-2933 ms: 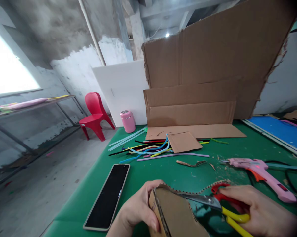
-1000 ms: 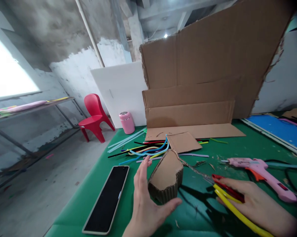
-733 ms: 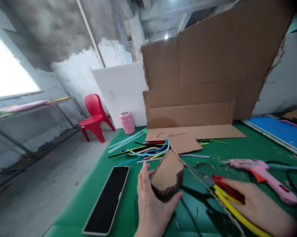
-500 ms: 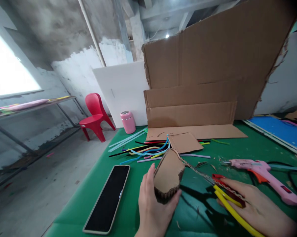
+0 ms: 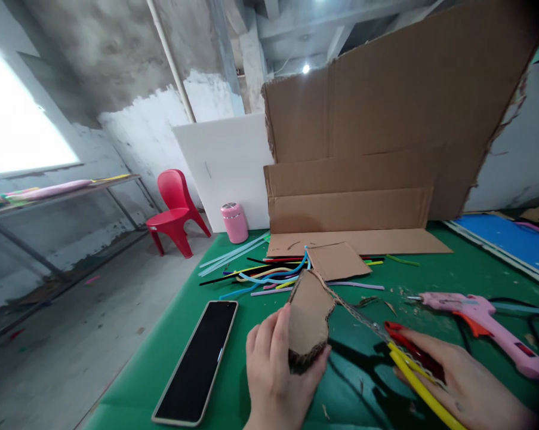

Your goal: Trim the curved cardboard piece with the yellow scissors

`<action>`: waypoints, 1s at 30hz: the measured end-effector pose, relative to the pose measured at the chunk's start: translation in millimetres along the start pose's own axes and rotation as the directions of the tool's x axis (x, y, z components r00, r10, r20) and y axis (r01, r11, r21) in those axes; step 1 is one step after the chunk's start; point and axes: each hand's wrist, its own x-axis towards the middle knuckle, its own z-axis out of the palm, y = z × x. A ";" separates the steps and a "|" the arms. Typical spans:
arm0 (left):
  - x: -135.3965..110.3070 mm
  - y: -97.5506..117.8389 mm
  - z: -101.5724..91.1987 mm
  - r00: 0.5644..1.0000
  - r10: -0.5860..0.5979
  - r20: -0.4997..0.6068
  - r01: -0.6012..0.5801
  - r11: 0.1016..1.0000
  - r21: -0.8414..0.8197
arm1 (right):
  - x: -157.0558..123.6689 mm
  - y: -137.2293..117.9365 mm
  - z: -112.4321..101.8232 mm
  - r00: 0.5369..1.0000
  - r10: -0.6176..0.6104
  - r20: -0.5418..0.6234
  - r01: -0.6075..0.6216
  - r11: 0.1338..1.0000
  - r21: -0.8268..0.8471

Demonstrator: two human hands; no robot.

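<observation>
Evidently part-way: cardboard pc (image 5: 309, 313) has corrugated side wall (image 5: 305, 359) along near edge; strip (image 5: 352, 310) hangs loose.
Head cam: L hand (image 5: 276, 370) grips pc, fingers one side, thumb t'other, mid-table, phone (image 5: 196, 361) to its left; can't tell if pc rests on green table (image 5: 130, 388). R hand (image 5: 470, 376) is wrapped round scissors (image 5: 399, 358) handles, blades along strip, open or not unclear. Strip seems joined at pc's far tip, so that side looks unfinished. Glue gun (image 5: 466, 307) lies near R hand, unheld.
</observation>
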 end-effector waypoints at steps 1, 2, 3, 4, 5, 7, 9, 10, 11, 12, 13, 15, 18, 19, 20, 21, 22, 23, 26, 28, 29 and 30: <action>0.6 -0.8 -0.3 1.000 -0.008 -0.007 0.008 1.000 0.007 | 0.0 -0.9 0.2 1.000 0.010 0.005 -0.010 1.000 0.010; 1.1 -1.6 -0.5 1.000 -0.013 -0.013 0.013 1.000 0.017 | 0.2 -1.4 0.4 1.000 0.019 0.012 -0.019 1.000 0.015; 1.4 -2.1 -0.7 1.000 -0.014 -0.019 0.015 0.999 0.029 | 0.4 -1.7 0.5 0.999 0.027 0.020 -0.027 1.000 0.016; 1.6 -2.4 -0.8 1.000 -0.013 -0.022 0.014 0.999 0.038 | 0.6 -1.8 0.6 0.999 0.033 0.035 -0.034 0.999 0.018; 1.6 -2.5 -0.8 1.000 -0.008 -0.020 0.009 0.999 0.043 | 0.7 -1.7 0.6 0.998 0.037 0.051 -0.039 0.999 0.025; 1.1 -2.4 -0.5 1.000 0.000 -0.011 0.001 0.999 0.040 | 0.8 -1.3 0.6 0.995 0.045 0.091 -0.049 0.998 0.042; 0.9 -2.9 0.0 1.000 0.000 -0.009 0.000 1.000 0.032 | 0.5 -0.4 0.4 0.992 0.052 0.115 -0.058 0.997 0.050; 1.2 -3.7 0.2 1.000 -0.006 -0.015 0.006 1.000 0.029 | 0.3 0.1 0.2 0.992 0.056 0.115 -0.062 0.997 0.049; 1.7 -4.9 0.3 1.000 -0.017 -0.023 0.018 0.999 0.026 | 0.0 0.4 0.1 0.992 0.062 0.110 -0.067 0.997 0.042; 2.6 -6.6 0.2 0.999 -0.036 -0.031 0.036 0.999 0.021 | -0.4 0.4 0.0 0.992 0.070 0.101 -0.073 0.997 0.028; 3.7 -8.4 0.1 0.997 -0.060 -0.042 0.061 0.998 0.015 | -0.8 -0.1 -0.1 0.993 0.076 0.094 -0.077 0.997 0.013; 5.9 -12.0 -0.1 0.993 -0.110 -0.052 0.111 0.994 0.006 | -1.7 -2.6 -0.3 0.993 0.067 0.102 -0.066 0.998 -0.011; 7.8 -14.2 0.0 0.988 -0.145 -0.050 0.146 0.989 0.023 | -2.6 -9.9 -0.8 0.992 0.019 0.123 -0.022 1.000 0.020; 7.9 -13.8 0.1 0.990 -0.135 -0.048 0.137 0.990 0.035 | -2.4 -12.8 -1.3 0.991 0.001 0.131 -0.008 0.999 0.052; 7.7 -12.9 0.1 0.991 -0.121 -0.051 0.123 0.991 0.048 | -1.8 -15.7 -1.9 0.991 -0.005 0.133 -0.007 0.996 0.090; 7.4 -11.6 0.1 0.994 -0.099 -0.056 0.102 0.993 0.058 | -0.8 -18.4 -2.7 0.984 -0.039 0.175 0.016 0.991 0.131; 7.1 -10.0 0.0 0.996 -0.073 -0.060 0.077 0.995 0.064 | 0.6 -20.7 -3.7 0.973 -0.066 0.219 0.029 0.986 0.166; 6.7 -8.3 -0.2 0.997 -0.050 -0.059 0.054 0.996 0.065 | 2.0 -22.4 -4.6 0.974 -0.054 0.218 0.014 0.983 0.182; 5.1 -4.1 -1.3 1.000 -0.002 -0.025 0.003 0.999 0.040 | 4.8 -23.7 -6.8 0.975 -0.048 0.216 0.000 0.977 0.214; 3.7 -2.3 -2.1 1.000 0.008 0.010 -0.009 1.000 0.008 | 4.6 -22.1 -7.5 0.979 -0.041 0.199 -0.003 0.976 0.220; 2.9 -1.7 -2.4 1.000 0.011 0.023 -0.011 1.000 -0.007 | 4.1 -21.1 -7.7 0.982 -0.037 0.187 -0.006 0.975 0.222; 2.2 -1.2 -2.6 0.999 0.011 0.033 -0.011 1.000 -0.021 | 3.7 -20.1 -7.9 0.984 -0.034 0.177 -0.007 0.974 0.228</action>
